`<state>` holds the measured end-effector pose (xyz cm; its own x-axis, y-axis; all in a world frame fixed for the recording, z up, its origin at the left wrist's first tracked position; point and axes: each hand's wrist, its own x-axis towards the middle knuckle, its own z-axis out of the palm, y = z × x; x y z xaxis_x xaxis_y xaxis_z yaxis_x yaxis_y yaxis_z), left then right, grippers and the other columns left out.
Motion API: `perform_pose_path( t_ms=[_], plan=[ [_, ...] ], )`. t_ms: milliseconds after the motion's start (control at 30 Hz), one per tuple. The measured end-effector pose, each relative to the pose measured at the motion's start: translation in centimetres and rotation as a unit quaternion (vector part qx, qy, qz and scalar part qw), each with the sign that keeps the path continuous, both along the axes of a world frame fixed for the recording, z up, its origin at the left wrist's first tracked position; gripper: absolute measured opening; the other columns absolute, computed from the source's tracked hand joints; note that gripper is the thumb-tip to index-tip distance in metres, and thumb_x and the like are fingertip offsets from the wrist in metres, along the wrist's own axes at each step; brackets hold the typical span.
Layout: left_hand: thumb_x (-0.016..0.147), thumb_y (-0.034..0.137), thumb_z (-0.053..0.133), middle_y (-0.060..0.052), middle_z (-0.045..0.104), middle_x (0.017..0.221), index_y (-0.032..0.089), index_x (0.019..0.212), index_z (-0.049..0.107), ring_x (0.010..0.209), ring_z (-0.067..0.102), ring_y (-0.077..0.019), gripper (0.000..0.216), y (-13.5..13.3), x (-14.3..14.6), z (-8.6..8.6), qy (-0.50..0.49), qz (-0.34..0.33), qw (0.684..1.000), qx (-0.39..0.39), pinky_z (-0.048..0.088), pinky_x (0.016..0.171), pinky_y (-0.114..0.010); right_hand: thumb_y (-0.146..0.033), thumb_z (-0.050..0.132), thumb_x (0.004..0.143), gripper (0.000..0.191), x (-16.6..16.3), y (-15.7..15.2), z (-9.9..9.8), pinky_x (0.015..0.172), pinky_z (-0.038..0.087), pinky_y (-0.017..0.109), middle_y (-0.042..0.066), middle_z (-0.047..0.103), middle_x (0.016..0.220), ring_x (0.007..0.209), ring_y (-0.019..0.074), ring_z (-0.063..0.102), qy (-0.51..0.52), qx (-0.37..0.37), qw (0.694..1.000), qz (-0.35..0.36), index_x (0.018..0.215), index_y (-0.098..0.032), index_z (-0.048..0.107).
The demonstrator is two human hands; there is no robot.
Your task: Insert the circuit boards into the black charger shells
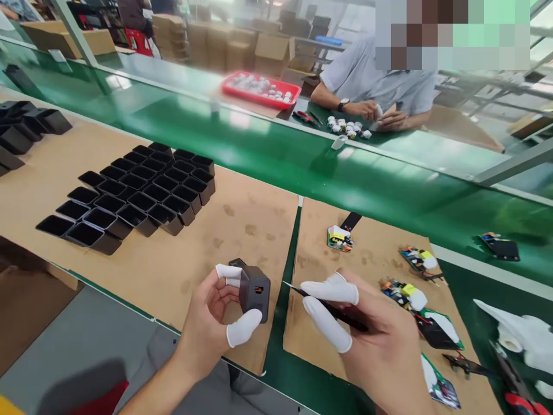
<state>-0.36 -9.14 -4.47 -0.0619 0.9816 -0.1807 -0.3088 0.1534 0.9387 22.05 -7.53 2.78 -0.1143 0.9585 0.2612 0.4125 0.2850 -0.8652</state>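
Note:
My left hand (216, 323) grips a small black charger housing (254, 291) between thumb and fingers, which wear white finger cots. It is held just above the near edge of a brown cardboard mat (194, 253). My right hand (375, 340), also in finger cots, pinches a thin black pointed tool (328, 308) whose tip points left toward the housing, a short gap away.
Several empty black housings (133, 193) stand in rows on the left mat. Several circuit boards (412, 294) lie on the right mat. A green conveyor belt (280, 155) runs behind. Across it a person in a grey shirt (375, 75) handles small white parts beside a red tray (261, 89).

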Motion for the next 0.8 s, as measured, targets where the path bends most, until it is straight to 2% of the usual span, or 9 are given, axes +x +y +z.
perform_pose_path(
  t_ms=[167, 367, 567, 700, 800],
  plan=[
    [0.076, 0.025, 0.097, -0.008, 0.083, 0.111, 0.021, 0.120, 0.074, 0.095, 0.081, -0.0232, 0.050, -1.1, 0.2, -0.5, 0.109, 0.027, 0.993, 0.032, 0.072, 0.088, -0.032, -0.015, 0.081, 0.094, 0.015, -0.7, -0.6, 0.9, 0.045, 0.034, 0.021, -0.004, 0.055, 0.066, 0.054, 0.0091, 0.047, -0.039, 0.018, 0.999, -0.001, 0.090, -0.028, 0.089],
    [0.077, 0.021, 0.097, -0.008, 0.084, 0.115, 0.023, 0.126, 0.073, 0.100, 0.084, -0.0242, 0.055, -1.6, 0.2, -1.2, 0.188, 0.060, 0.977, 0.084, 0.073, 0.093, -0.033, -0.016, 0.076, 0.099, 0.016, -0.8, -0.8, 0.6, 0.044, 0.036, 0.021, -0.003, 0.059, 0.069, 0.054, 0.0096, 0.049, -0.077, 0.004, 0.997, 0.024, 0.097, -0.025, 0.089],
    [0.078, 0.022, 0.092, -0.006, 0.082, 0.109, 0.024, 0.125, 0.071, 0.095, 0.083, -0.0236, 0.052, -2.1, 1.1, -0.8, 0.274, 0.101, 0.948, 0.128, 0.073, 0.086, -0.032, -0.017, 0.073, 0.102, 0.018, -0.8, -1.1, 0.4, 0.045, 0.037, 0.023, -0.002, 0.063, 0.070, 0.054, 0.0104, 0.049, -0.116, -0.003, 0.993, 0.029, 0.098, -0.024, 0.089],
    [0.078, 0.022, 0.093, -0.004, 0.081, 0.107, 0.025, 0.128, 0.069, 0.092, 0.081, -0.0219, 0.056, -2.3, 1.3, -0.5, 0.297, 0.098, 0.938, 0.152, 0.072, 0.081, -0.030, -0.019, 0.069, 0.104, 0.024, -1.1, -1.1, 0.3, 0.046, 0.034, 0.026, 0.000, 0.064, 0.070, 0.055, 0.0114, 0.047, -0.113, -0.020, 0.993, 0.034, 0.088, -0.022, 0.087],
    [0.078, 0.025, 0.094, -0.004, 0.079, 0.107, 0.024, 0.128, 0.068, 0.092, 0.080, -0.0224, 0.057, -2.5, 1.4, -0.4, 0.314, 0.116, 0.931, 0.144, 0.070, 0.080, -0.031, -0.021, 0.066, 0.105, 0.030, -1.2, -1.0, 0.2, 0.046, 0.032, 0.027, 0.000, 0.059, 0.068, 0.054, 0.0117, 0.045, -0.113, -0.024, 0.992, 0.040, 0.077, -0.021, 0.079]
  ],
)
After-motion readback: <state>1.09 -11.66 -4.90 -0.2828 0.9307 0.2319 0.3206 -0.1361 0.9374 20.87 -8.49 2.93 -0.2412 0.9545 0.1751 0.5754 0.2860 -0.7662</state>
